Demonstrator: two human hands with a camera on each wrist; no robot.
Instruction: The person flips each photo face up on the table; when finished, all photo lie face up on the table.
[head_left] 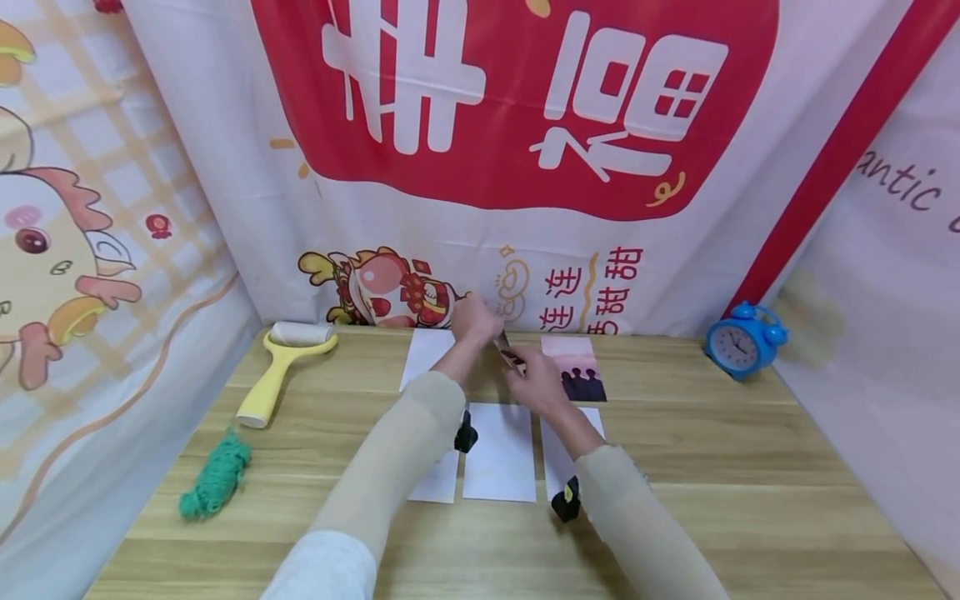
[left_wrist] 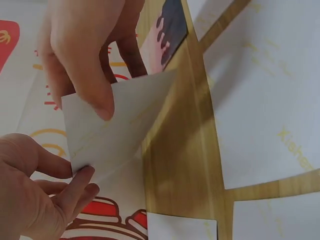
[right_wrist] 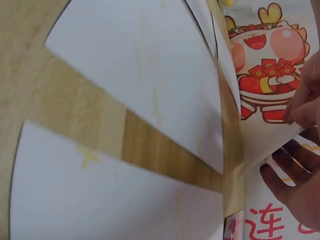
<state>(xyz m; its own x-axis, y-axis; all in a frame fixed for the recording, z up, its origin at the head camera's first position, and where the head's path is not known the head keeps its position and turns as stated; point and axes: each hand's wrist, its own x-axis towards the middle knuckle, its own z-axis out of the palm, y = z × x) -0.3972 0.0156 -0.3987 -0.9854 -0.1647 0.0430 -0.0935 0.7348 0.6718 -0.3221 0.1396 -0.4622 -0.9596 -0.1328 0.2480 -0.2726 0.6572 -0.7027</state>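
Currently held card: thin, pale rectangular card with faint yellow marks; raised and tilted above the wood-grain tabletop. Clock positions centre on this card, 12 toward the red-and-white printed fabric backdrop.
Left hand: at 10 o'clock; thumb and fingers pinch one corner of the card.
Right hand: at 4 o'clock; narrow pinch, thumb on the marked face, fingers behind.
Back row: white rectangular card at 9 o'clock; pink card printed with dark silhouettes at 3 o'clock, just beside the right hand.
Front row: white middle card at 6 o'clock; white left card at 7, white right card at 5, both partly covered by the arms.
Roller: yellow-handled roller with white cylinder, 9 o'clock, well apart.
Yarn: green bundled yarn, 8 o'clock, near the roller.
Clock: blue alarm clock, 3 o'clock, well apart.
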